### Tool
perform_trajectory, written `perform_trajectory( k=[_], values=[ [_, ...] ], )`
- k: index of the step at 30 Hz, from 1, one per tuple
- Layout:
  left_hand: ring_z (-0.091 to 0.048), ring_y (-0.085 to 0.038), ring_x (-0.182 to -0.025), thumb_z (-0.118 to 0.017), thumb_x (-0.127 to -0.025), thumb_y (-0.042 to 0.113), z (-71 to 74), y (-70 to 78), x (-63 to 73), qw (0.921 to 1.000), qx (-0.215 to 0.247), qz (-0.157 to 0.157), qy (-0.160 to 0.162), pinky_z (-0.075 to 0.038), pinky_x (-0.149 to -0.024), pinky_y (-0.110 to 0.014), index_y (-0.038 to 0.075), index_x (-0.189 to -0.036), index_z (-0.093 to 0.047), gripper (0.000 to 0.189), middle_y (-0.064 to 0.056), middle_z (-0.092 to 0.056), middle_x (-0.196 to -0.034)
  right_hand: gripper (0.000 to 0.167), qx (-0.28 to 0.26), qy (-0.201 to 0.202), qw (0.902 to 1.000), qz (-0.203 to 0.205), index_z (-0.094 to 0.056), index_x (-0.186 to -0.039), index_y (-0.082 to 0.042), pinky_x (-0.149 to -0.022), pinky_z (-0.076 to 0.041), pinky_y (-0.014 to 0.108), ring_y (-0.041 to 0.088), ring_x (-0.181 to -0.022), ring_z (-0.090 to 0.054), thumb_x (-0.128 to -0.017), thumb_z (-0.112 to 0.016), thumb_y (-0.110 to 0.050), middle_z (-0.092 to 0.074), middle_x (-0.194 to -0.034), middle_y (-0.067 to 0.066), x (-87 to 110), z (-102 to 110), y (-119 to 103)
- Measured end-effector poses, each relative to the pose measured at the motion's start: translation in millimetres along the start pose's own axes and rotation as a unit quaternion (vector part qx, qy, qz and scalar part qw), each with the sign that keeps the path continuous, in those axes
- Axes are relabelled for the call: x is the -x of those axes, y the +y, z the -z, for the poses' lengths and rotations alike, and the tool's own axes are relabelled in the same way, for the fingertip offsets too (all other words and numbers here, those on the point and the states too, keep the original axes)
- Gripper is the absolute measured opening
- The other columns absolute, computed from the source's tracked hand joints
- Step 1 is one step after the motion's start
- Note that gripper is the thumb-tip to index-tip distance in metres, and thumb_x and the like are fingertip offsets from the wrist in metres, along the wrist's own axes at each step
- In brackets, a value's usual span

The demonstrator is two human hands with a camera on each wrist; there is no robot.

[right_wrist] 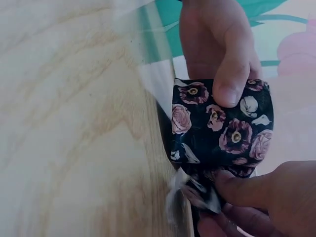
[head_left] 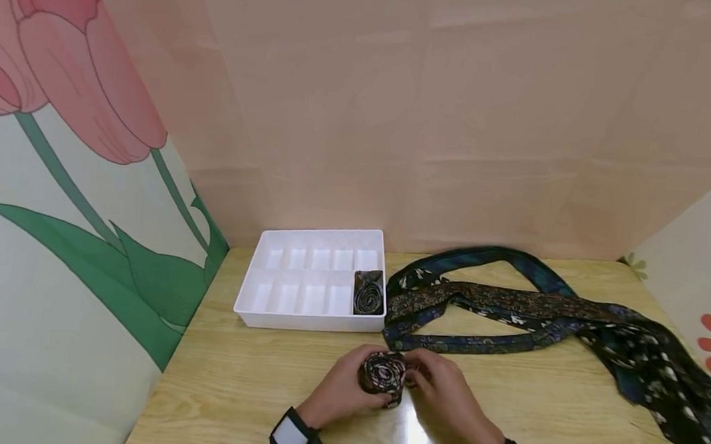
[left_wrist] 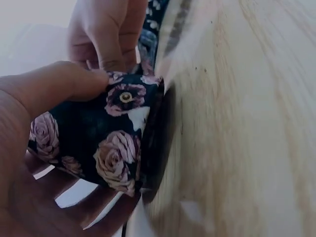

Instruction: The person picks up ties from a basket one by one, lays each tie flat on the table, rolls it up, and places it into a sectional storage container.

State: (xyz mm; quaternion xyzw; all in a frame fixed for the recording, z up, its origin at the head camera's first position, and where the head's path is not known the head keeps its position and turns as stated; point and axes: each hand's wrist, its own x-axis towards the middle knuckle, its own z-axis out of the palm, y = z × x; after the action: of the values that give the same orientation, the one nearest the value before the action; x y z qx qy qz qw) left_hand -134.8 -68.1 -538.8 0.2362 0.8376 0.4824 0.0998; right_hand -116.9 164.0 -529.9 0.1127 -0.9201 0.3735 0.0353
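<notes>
A rolled necktie (head_left: 384,373), dark with pink roses, is held upright on the table in front of the tray. My left hand (head_left: 347,384) grips the roll from its left, thumb on the near side and fingers round the far side. On the roll's right, my right hand (head_left: 440,387) pinches the loose tail of the same tie; the right wrist view shows that tail (right_wrist: 197,190) bunched at thumb and finger. Flowers on the roll's outer wrap (left_wrist: 89,128) fill the left wrist view.
A white divided tray (head_left: 314,322) stands behind my hands, with one dark rolled tie (head_left: 368,296) in its front right compartment. Several loose dark patterned ties (head_left: 508,300) lie stretched across the table's right side, touching the tray's right edge. A pinkish-brown backdrop (head_left: 421,118) rises behind.
</notes>
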Motion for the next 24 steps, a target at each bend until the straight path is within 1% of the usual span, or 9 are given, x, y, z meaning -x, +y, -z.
perform_trajectory(
  k=[4,6,10,12,14,16,18,21,24],
  values=[
    [-0.06,-0.011,-0.129,-0.093,-0.082,0.028,0.5,1.1,1.4,0.9998,-0.017,-0.005,-0.005,-0.05,-0.113,-0.038,0.025,-0.149,-0.057,0.076,0.008,-0.065,-0.141,0.022,-0.008,-0.006,0.9999,0.009,-0.073,-0.097,-0.02,-0.07,-0.053,0.025,0.003,-0.079,-0.064,-0.091,-0.079,0.0,-0.072,-0.087,-0.009,-1.7,-3.1,0.6],
    [-0.06,-0.012,-0.131,-0.093,-0.082,0.028,0.4,2.1,2.0,0.9998,-0.015,-0.004,-0.009,-0.049,-0.115,-0.039,0.022,-0.153,-0.055,0.08,0.007,-0.063,-0.144,0.022,0.001,-0.004,0.9995,0.03,-0.074,-0.095,-0.021,-0.073,-0.056,0.028,0.006,-0.082,-0.067,-0.091,-0.078,0.0,-0.074,-0.089,-0.008,-1.8,-4.3,1.4],
    [-0.058,-0.013,-0.133,-0.093,-0.082,0.028,0.0,3.4,3.0,0.9998,-0.017,-0.001,-0.009,-0.048,-0.116,-0.04,0.02,-0.156,-0.052,0.084,0.005,-0.06,-0.146,0.022,0.033,-0.002,0.9967,0.075,-0.077,-0.099,-0.02,-0.084,-0.061,0.038,0.016,-0.093,-0.074,-0.092,-0.076,0.0,-0.078,-0.099,-0.006,-0.5,-5.8,3.5],
    [-0.058,-0.013,-0.132,-0.092,-0.083,0.029,-0.2,3.9,3.4,0.9998,-0.016,-0.002,-0.009,-0.049,-0.116,-0.04,0.02,-0.155,-0.052,0.083,0.006,-0.06,-0.145,0.021,0.05,0.001,0.9945,0.092,-0.078,-0.101,-0.019,-0.084,-0.061,0.039,0.017,-0.093,-0.073,-0.093,-0.076,0.0,-0.076,-0.099,-0.006,0.1,-6.5,4.5],
    [-0.059,-0.011,-0.13,-0.092,-0.084,0.028,-0.4,4.1,3.5,0.9998,-0.014,-0.008,-0.01,-0.05,-0.114,-0.039,0.022,-0.152,-0.054,0.078,0.007,-0.062,-0.143,0.02,0.056,0.004,0.9927,0.107,-0.079,-0.101,-0.018,-0.08,-0.06,0.035,0.013,-0.089,-0.07,-0.093,-0.075,0.0,-0.072,-0.097,-0.008,0.5,-7.3,5.5],
    [-0.061,-0.009,-0.127,-0.092,-0.084,0.027,-0.6,4.2,3.2,0.9998,-0.015,-0.012,-0.008,-0.051,-0.112,-0.037,0.026,-0.148,-0.057,0.073,0.009,-0.064,-0.139,0.02,0.045,0.005,0.9916,0.122,-0.078,-0.1,-0.017,-0.075,-0.058,0.032,0.009,-0.085,-0.066,-0.094,-0.074,0.002,-0.067,-0.094,-0.009,0.3,-8.1,6.2],
    [-0.062,-0.007,-0.124,-0.092,-0.084,0.026,-1.0,3.9,2.9,0.9997,-0.019,-0.016,-0.001,-0.052,-0.11,-0.035,0.028,-0.144,-0.059,0.069,0.01,-0.066,-0.135,0.021,0.031,0.005,0.9907,0.132,-0.078,-0.099,-0.016,-0.075,-0.058,0.031,0.008,-0.085,-0.065,-0.094,-0.073,0.003,-0.065,-0.094,-0.009,-0.4,-8.8,6.9],
    [-0.064,-0.007,-0.121,-0.091,-0.083,0.024,-1.8,4.2,2.4,0.9996,-0.02,-0.015,0.014,-0.054,-0.107,-0.033,0.029,-0.138,-0.062,0.063,0.009,-0.067,-0.132,0.021,0.023,-0.004,0.991,0.132,-0.077,-0.103,-0.014,-0.081,-0.06,0.035,0.012,-0.092,-0.069,-0.094,-0.072,0.003,-0.071,-0.101,-0.006,-1.8,-9.4,7.1],
    [-0.064,-0.009,-0.119,-0.09,-0.083,0.021,-2.0,5.3,2.6,0.9993,-0.016,-0.005,0.033,-0.054,-0.105,-0.033,0.027,-0.135,-0.063,0.06,0.008,-0.068,-0.13,0.021,0.008,-0.023,0.9965,0.08,-0.076,-0.111,-0.014,-0.081,-0.06,0.034,0.015,-0.094,-0.07,-0.096,-0.072,-0.001,-0.074,-0.105,-0.002,-4.7,-8.1,5.3]
  ],
)
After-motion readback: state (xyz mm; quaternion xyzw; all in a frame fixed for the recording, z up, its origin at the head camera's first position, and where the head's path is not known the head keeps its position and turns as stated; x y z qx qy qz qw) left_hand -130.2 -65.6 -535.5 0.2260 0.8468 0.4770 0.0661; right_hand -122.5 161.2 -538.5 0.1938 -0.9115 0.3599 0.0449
